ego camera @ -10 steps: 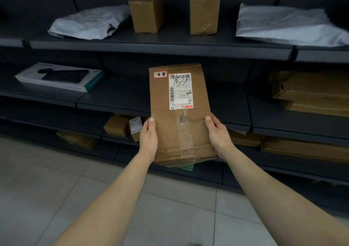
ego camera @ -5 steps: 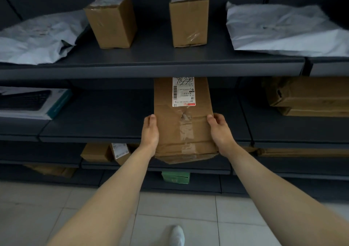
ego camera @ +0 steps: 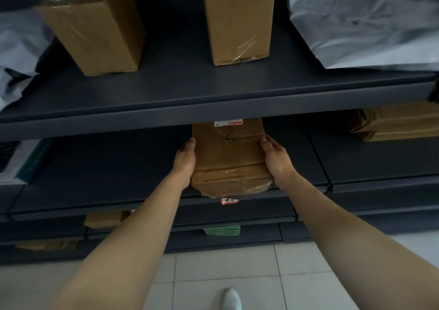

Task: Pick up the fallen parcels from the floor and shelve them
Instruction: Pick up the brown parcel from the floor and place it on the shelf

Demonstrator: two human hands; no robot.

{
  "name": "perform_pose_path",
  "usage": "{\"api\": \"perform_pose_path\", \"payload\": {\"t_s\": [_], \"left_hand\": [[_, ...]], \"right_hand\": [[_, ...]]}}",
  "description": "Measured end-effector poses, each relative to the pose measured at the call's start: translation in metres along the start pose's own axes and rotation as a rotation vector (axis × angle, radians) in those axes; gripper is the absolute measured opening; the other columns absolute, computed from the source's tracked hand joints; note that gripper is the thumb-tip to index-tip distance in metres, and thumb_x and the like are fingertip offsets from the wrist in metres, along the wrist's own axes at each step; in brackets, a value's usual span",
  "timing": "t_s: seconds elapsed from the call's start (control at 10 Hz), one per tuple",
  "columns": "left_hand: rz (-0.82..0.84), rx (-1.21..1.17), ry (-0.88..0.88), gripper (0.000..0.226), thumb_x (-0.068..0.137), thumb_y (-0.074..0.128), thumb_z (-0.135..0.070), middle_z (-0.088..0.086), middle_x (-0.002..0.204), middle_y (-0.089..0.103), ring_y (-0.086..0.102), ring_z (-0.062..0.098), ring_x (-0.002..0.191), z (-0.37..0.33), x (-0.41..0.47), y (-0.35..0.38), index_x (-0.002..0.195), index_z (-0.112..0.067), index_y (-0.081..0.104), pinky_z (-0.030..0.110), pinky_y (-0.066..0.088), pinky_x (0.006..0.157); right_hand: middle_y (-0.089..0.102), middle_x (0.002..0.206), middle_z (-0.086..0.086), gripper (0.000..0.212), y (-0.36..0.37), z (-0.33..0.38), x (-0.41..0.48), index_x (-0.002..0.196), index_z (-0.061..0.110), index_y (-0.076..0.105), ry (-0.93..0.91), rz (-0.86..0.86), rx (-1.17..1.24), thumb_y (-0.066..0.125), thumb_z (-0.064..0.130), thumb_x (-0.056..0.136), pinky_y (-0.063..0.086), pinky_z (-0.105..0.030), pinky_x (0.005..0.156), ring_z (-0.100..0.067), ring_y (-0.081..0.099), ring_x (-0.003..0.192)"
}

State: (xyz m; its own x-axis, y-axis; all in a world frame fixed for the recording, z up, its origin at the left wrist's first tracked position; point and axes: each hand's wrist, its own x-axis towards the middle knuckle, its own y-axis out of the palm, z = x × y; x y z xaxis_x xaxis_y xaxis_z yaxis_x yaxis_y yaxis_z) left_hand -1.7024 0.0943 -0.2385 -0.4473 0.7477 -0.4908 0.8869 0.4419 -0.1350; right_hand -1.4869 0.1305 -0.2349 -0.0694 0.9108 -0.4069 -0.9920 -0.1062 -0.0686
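A flat brown cardboard parcel (ego camera: 229, 157) with tape and a white label lies lengthwise on the dark middle shelf (ego camera: 114, 167). Its far end is hidden under the upper shelf (ego camera: 190, 91), and its near end overhangs the shelf's front edge. My left hand (ego camera: 186, 160) grips the parcel's left side and my right hand (ego camera: 276, 157) grips its right side.
Two upright brown boxes (ego camera: 95, 31) (ego camera: 237, 22) and grey mailer bags (ego camera: 361, 22) sit on the upper shelf. Stacked brown parcels (ego camera: 399, 124) lie on the middle shelf at right, a white keyboard box (ego camera: 16, 160) at left. Lower shelves hold a brown box (ego camera: 104, 218) and a green box (ego camera: 222, 230). A white shoe (ego camera: 229, 299) stands on the tiled floor.
Both hands have pushed the parcel forward and deeper into the middle shelf, so more of its label end is hidden under the upper shelf. The view has moved closer to the shelves.
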Motion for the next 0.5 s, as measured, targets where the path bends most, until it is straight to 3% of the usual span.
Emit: {"api": "perform_pose_path", "payload": {"t_s": [0.1,0.2,0.4,0.5], "left_hand": [[0.005,0.018,-0.008,0.062,0.099,0.038,-0.054,0.012,0.146,0.047,0.049,0.029,0.128,0.005,0.007,0.005,0.146,-0.015,0.037,0.04,0.037,0.111],[0.0,0.024,-0.009,0.058,0.1,0.038,-0.051,0.012,0.145,0.048,0.048,0.03,0.127,0.012,0.011,0.008,0.145,-0.015,0.04,0.035,0.038,0.103],[0.003,0.08,0.01,0.055,0.101,0.036,-0.049,0.014,0.144,0.048,0.049,0.031,0.127,0.009,0.014,0.007,0.144,-0.015,0.041,0.041,0.039,0.109],[0.014,0.122,0.038,0.055,0.101,0.034,-0.05,0.014,0.142,0.05,0.05,0.031,0.125,0.003,0.009,0.006,0.144,-0.017,0.041,0.037,0.041,0.104]], "right_hand": [[0.054,0.139,-0.006,0.048,0.001,-0.002,0.006,0.148,0.024,0.04,0.013,-0.012,0.011,0.041,0.04,0.102,0.043,-0.044,0.105,-0.026,0.053,0.12],[0.055,0.14,-0.007,0.047,0.003,-0.004,0.011,0.146,0.022,0.043,0.014,-0.03,-0.015,0.041,0.039,0.103,0.04,-0.048,0.109,-0.029,0.052,0.126],[0.055,0.138,-0.007,0.042,0.005,-0.002,0.009,0.143,0.018,0.046,-0.069,-0.081,-0.1,0.04,0.032,0.104,0.038,-0.032,0.091,-0.021,0.052,0.114],[0.058,0.129,-0.006,0.04,0.004,0.004,0.0,0.141,0.016,0.049,-0.18,-0.177,-0.215,0.042,0.028,0.104,0.039,-0.029,0.087,-0.023,0.054,0.117]]}}
